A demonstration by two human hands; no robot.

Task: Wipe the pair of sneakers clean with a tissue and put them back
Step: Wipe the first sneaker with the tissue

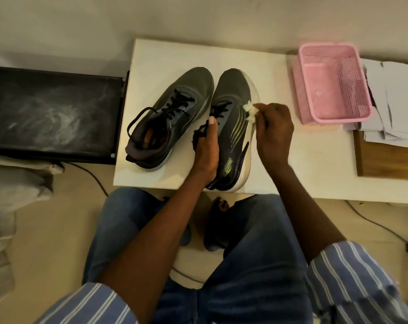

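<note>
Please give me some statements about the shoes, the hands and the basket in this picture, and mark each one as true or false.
1. The right hand pinches a white tissue against the right sneaker. True.
2. The left hand rests flat on the table. False: it grips the right sneaker at its opening.
3. The left sneaker stands on the table, untouched. True.
4. The pink basket sits between the two sneakers. False: it stands to their right.
5. Both sneakers lie upside down. False: both stand upright.
</note>
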